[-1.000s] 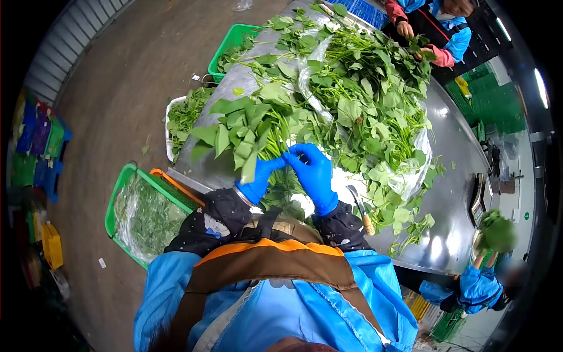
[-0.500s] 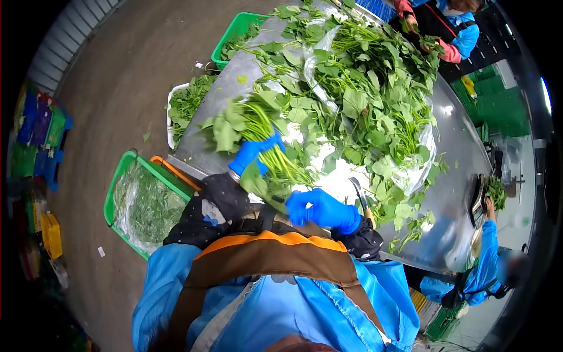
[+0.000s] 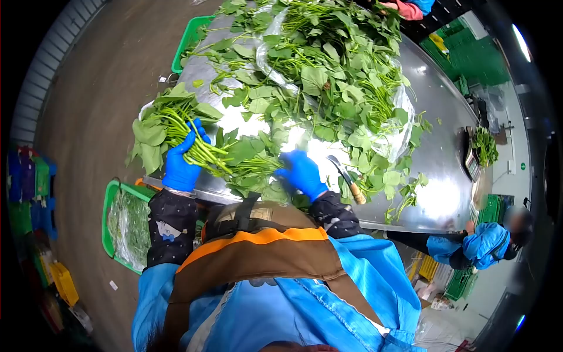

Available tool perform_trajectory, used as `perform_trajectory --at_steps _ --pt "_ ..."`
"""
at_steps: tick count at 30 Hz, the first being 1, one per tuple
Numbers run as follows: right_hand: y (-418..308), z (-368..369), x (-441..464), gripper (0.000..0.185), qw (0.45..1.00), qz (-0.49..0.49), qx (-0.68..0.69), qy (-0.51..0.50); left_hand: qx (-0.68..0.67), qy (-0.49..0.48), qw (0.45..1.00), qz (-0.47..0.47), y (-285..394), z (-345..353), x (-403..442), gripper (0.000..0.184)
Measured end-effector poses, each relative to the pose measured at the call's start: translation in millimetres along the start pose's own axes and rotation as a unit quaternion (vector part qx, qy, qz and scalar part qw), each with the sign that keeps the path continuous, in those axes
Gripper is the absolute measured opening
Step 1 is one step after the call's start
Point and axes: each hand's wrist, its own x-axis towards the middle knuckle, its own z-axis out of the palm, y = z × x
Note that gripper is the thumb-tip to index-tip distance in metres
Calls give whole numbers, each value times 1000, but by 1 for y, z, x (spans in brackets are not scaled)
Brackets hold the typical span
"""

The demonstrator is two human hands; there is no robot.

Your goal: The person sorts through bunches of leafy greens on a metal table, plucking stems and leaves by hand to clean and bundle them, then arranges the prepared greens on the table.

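Note:
My left hand, in a blue glove, is closed around the stems of a bunch of leafy greens. The bunch is held over the table's left edge, leaves to the left and cut stems pointing right. My right hand, also gloved in blue and slightly blurred, has thumb and fingers apart beside loose stems on the table; whether it touches them I cannot tell. Right of it lies a curved-blade knife with a wooden handle. A large heap of greens covers the middle of the table.
The metal table carries clear plastic sheeting among the greens. A green crate lined with plastic and filled with greens stands at lower left, another green crate at upper left. One co-worker is at right; another's sleeve shows at the top.
My left hand has carried the bunch left, to the table's edge. My right hand has moved forward from near my body to the loose stems. The camera view has shifted.

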Motion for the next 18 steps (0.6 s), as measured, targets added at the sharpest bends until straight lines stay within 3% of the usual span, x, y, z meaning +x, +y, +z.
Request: perform_trajectory --at_steps 3,4,5,6,7,9,10,11,13,15,17,18 --pt "12 22 -12 24 984 142 91 -55 59 -6 998 1 4 -5 3 29" --pt "20 12 -3 23 959 185 213 -32 56 -12 998 0 4 0 2 27" --pt "32 -2 3 22 916 226 332 -10 14 -33 999 -30 4 -1 4 29" --pt "25 -29 7 23 834 239 494 55 18 -17 1000 -14 1 0 3 31" --pt "34 -44 9 25 786 275 548 79 22 -7 1000 2 -1 3 6 32" --pt "62 -53 3 26 787 295 539 57 -26 -5 999 -41 -6 9 9 34" --pt "76 -53 1 27 887 294 356 7 -28 7 998 -57 -10 11 10 33" --pt "94 -48 -6 31 944 315 96 10 -29 19 997 -71 -12 13 12 33" --pt "80 -68 -21 35 955 202 -81 201 -4 -7 996 -91 -19 15 16 31" --pt "70 -80 -24 30 941 151 -49 297 18 0 996 -89 -30 17 15 29" --pt "61 -85 -26 23 907 256 175 286 58 -28 993 -99 -40 11 19 27" --pt "68 -82 -21 22 904 258 180 290 39 -28 992 -113 -43 14 21 26"
